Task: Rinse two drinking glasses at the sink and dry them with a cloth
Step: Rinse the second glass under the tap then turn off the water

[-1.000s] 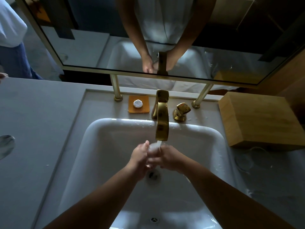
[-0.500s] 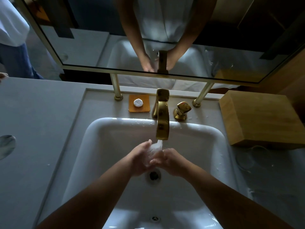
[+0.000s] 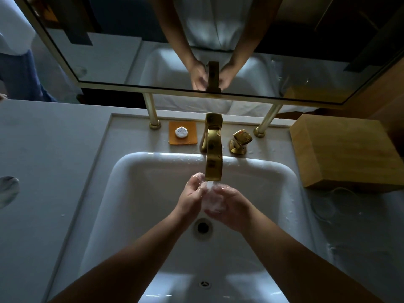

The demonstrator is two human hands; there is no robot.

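From my remote seat, the drinking glass (image 3: 213,201) sits between both hands under the gold faucet (image 3: 213,158), above the white sink (image 3: 140,193) and just behind its drain (image 3: 202,227). The left hand (image 3: 192,199) wraps its curled fingers (image 3: 197,178) round the glass's left side, tips up near the spout; the right hand (image 3: 229,206) cups it from the right and below, fingers (image 3: 220,189) curled round its rim side. Both are grasping the glass, which shows only as a pale, wet blur between the palms. A thin stream of water (image 3: 209,184) falls from the spout onto it. Compared with 0.5 s ago, the hands sit a little more apart and the glass shows more between them; the left fingertips have risen closer to the spout. A 2nd glass (image 3: 323,206), faint and clear, appears to stand on the grey bench (image 3: 43,171) right of the basin, in front of a wooden box (image 3: 349,154). Behind the basin are an orange dish (image 3: 183,136) with a round white soap (image 3: 181,132), and the faucet's gold handle (image 3: 239,141). The mirror (image 3: 109,57) above reflects the 2 hands and spout.
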